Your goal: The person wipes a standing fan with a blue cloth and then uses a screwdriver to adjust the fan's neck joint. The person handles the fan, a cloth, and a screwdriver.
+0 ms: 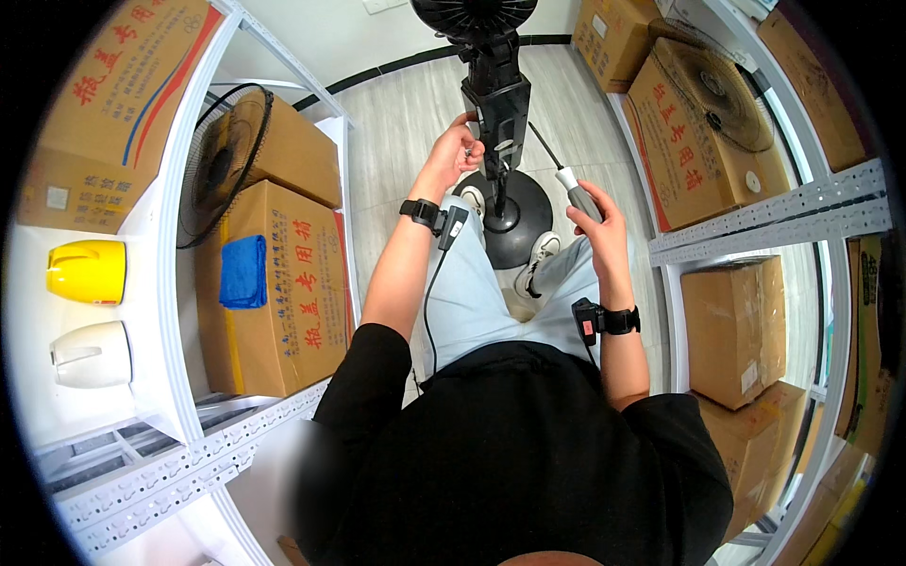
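Observation:
A black pedestal fan point(499, 92) stands before me on its round black base point(520, 244), between my feet. My left hand point(456, 152) is at the left side of the fan's body, with a small metallic piece, perhaps a screw, between its curled fingers. In my right hand point(598, 219) is a screwdriver point(582, 199) with a grey and white handle; its dark shaft points up and left, apart from the fan. A round wire fan grille point(226, 163) leans on cartons at the left. Another wire grille point(715, 85) lies on a carton at the right.
White metal shelving point(177, 283) with cartons point(283, 297) flanks me on the left, more shelving point(771, 212) on the right. A folded blue cloth point(243, 272) lies on a left carton. A yellow mug point(88, 272) and a white mug point(92, 355) sit at far left.

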